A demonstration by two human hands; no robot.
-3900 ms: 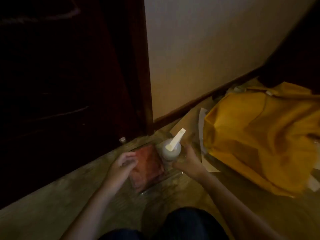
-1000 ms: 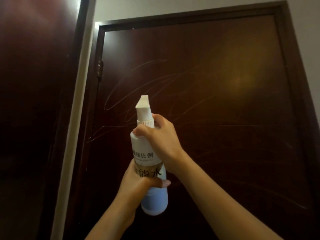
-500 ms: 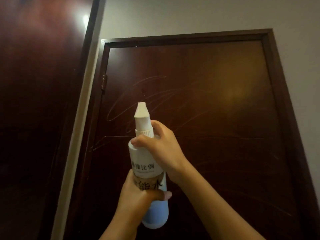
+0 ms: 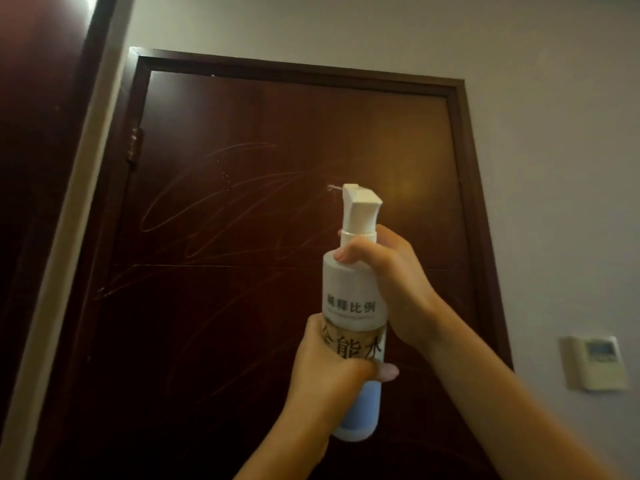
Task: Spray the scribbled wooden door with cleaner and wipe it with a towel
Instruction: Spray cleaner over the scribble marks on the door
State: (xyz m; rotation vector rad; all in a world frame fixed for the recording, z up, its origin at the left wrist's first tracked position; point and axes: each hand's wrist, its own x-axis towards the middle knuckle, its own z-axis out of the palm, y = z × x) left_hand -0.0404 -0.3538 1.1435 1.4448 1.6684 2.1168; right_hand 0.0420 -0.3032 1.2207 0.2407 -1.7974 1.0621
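Spray bottle (image 4: 353, 299) held upright in front of the dark wooden door (image 4: 277, 168), both hands clamped on it. Left hand (image 4: 329, 368) wraps the lower body over the label, thumb tip showing on the bottle's right side. Right hand (image 4: 388, 278) grips the neck just under the white nozzle head (image 4: 360, 206), fingers curled round the front. Nozzle points left toward the door; small wisp of mist at its tip. Bottle white w/ printed characters up top, blue at the base. Pale looping scribbles (image 4: 207, 202) cover the door left of the bottle, w/ a few tiny droplets among them. Hinge (image 4: 133, 147) on the door's left edge, far left of the bottle. Wall panel (image 4: 597, 362) on the grey wall, right of the bottle, beyond the door frame. Towel not visible.
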